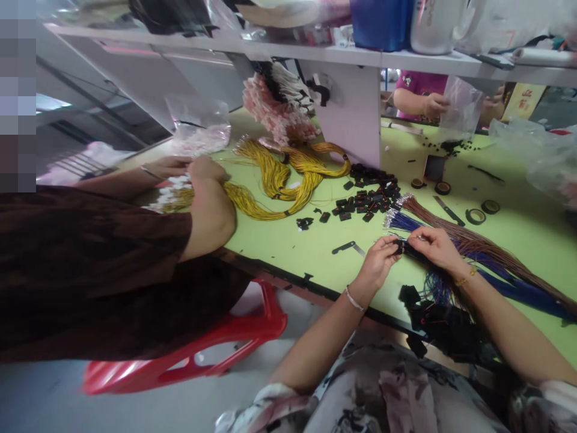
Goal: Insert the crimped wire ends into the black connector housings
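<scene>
My left hand [377, 263] pinches a small black connector [399, 245] over the green table [288, 246]. My right hand [435, 245] meets it from the right and holds a wire at the connector. A bundle of brown wires [478, 246] and a bundle of blue wires [505, 282] fan out to the right beneath my right forearm. A pile of black connectors [367, 195] lies just beyond my hands. Finished black pieces [439, 322] hang over the near table edge.
A person in a dark top sits at my left on a red stool [211, 349], handling yellow wire bundles [279, 174]. Another person's hands [435, 105] hold a plastic bag across the table. Tape rolls [475, 215], a white divider post [356, 114] and a loaded shelf stand behind.
</scene>
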